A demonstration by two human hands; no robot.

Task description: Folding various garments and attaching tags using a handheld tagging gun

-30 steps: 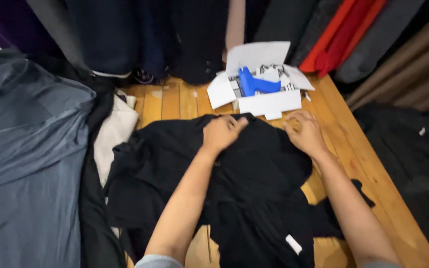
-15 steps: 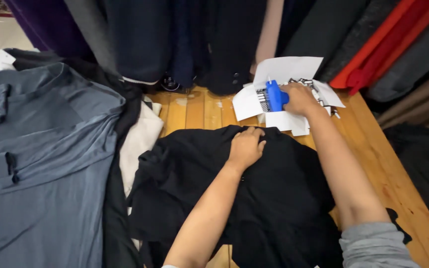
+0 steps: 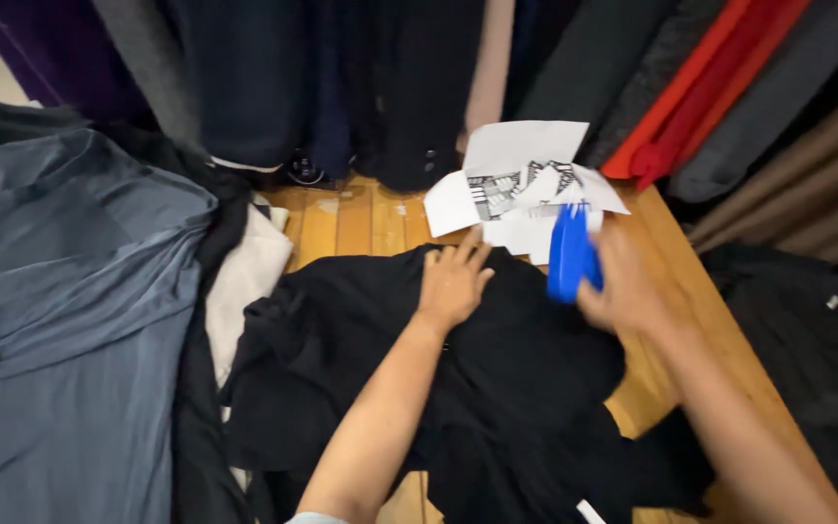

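A black garment (image 3: 497, 388) lies spread on a wooden table (image 3: 361, 218). My left hand (image 3: 453, 281) rests flat on its upper edge, fingers apart. My right hand (image 3: 618, 286) holds a blue plastic tool (image 3: 569, 254), blurred by motion, just above the garment's top right part. Behind the tool lie several white paper sheets (image 3: 516, 184), some with black printed patterns.
A grey-blue garment (image 3: 60, 311) covers the left side, with a cream cloth (image 3: 249, 272) beside it. Dark, red and grey clothes (image 3: 691, 87) hang along the back. More black fabric (image 3: 817, 349) lies past the table's right edge.
My right hand reached to the papers, took hold of the blue tool and has brought it back toward the black garment. My left hand stayed on the garment.
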